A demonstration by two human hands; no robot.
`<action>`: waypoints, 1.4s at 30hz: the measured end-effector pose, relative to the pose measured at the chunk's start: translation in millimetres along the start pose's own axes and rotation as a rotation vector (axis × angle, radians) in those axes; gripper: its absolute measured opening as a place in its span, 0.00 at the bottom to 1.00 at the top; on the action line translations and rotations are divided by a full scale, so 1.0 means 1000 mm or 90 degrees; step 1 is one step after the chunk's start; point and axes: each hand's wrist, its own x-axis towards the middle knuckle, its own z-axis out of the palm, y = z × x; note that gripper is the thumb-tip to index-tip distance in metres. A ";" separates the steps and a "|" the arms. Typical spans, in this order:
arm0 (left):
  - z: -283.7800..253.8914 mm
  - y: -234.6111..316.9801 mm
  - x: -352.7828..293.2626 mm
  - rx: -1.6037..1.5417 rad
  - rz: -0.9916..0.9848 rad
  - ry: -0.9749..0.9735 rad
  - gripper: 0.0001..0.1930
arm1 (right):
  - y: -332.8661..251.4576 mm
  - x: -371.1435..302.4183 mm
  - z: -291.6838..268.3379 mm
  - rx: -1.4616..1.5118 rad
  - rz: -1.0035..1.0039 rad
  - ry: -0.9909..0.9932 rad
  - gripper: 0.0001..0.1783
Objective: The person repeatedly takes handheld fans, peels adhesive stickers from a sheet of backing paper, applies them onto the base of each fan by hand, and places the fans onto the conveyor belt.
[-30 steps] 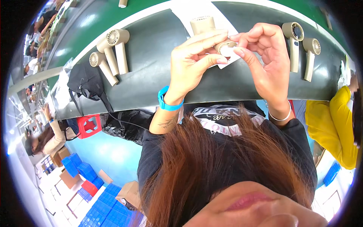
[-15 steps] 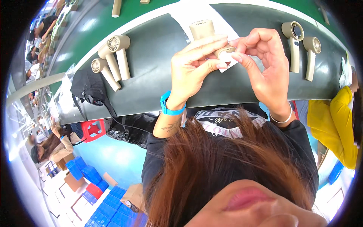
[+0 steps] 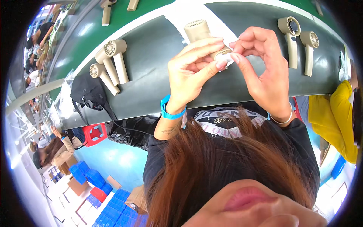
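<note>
A beige handheld fan [image 3: 196, 31] is wrapped in the fingers of my left hand [image 3: 188, 72], its round grilled head pointing away from me. The end of its handle [image 3: 222, 53] faces my right hand. My left thumb presses beside that end. Thumb and fingertips of my right hand [image 3: 264, 66] are pinched together right at the handle's end. Whatever lies between them is too small or hidden to make out. Under the fan lies a white sheet [image 3: 177, 10] on the dark work surface [image 3: 151, 41].
Three beige fans [image 3: 120, 60] lie at the left, two more [image 3: 292, 45] at the right. Further fans sit on the green belt [image 3: 81, 34]. A black bag [image 3: 87, 90] rests at the table's left edge. A person in yellow [image 3: 332, 117] is at my right.
The view has shifted slightly. My left thumb has tilted upward by the handle's end, and my right fingertips stay pinched there. Another fan has come into view on the green belt, upper left.
</note>
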 end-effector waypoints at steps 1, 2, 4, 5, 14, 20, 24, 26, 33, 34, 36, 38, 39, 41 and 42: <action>0.002 0.000 0.000 -0.002 0.000 -0.005 0.16 | -0.001 -0.001 -0.001 -0.036 -0.021 0.016 0.18; 0.004 -0.001 0.000 -0.004 0.005 -0.006 0.16 | -0.001 -0.002 -0.002 -0.039 -0.020 0.020 0.18; 0.006 -0.001 0.001 -0.006 0.011 -0.007 0.15 | -0.003 -0.003 -0.004 -0.113 -0.047 0.028 0.19; 0.006 -0.002 0.001 0.004 0.014 -0.011 0.15 | -0.004 -0.003 -0.004 -0.113 -0.047 0.028 0.19; 0.000 0.001 -0.002 -0.016 0.006 0.048 0.12 | 0.003 0.009 -0.012 -0.330 -0.152 -0.013 0.20; -0.002 0.002 -0.001 -0.018 0.014 0.006 0.10 | 0.069 0.022 0.003 0.331 0.233 -0.321 0.27; -0.001 -0.006 0.017 0.209 0.124 -0.046 0.12 | 0.068 0.044 0.025 0.418 0.133 -0.182 0.18; -0.010 -0.006 0.043 0.319 0.198 -0.050 0.14 | 0.073 0.072 0.027 0.345 0.056 -0.110 0.16; -0.140 -0.007 0.183 1.108 0.069 0.265 0.13 | 0.183 0.236 -0.047 -0.567 -0.018 0.211 0.17; -0.182 -0.015 0.186 1.014 0.166 0.309 0.14 | 0.207 0.254 -0.054 -0.643 0.065 0.208 0.17; -0.213 -0.024 0.218 1.112 -0.281 0.377 0.21 | 0.294 0.285 -0.095 -0.715 0.050 0.159 0.17; -0.263 -0.040 0.217 1.065 -0.293 0.359 0.20 | 0.292 0.280 -0.068 -0.770 0.030 0.072 0.17; -0.273 -0.043 0.208 1.121 -0.264 0.371 0.18 | 0.255 0.269 -0.044 -0.822 0.067 0.089 0.18; -0.208 -0.018 0.201 1.074 -0.110 0.268 0.16 | 0.193 0.217 -0.031 -0.915 0.099 0.180 0.17; -0.232 -0.016 0.199 1.167 0.001 0.283 0.15 | 0.170 0.203 -0.024 -0.775 -0.004 0.180 0.17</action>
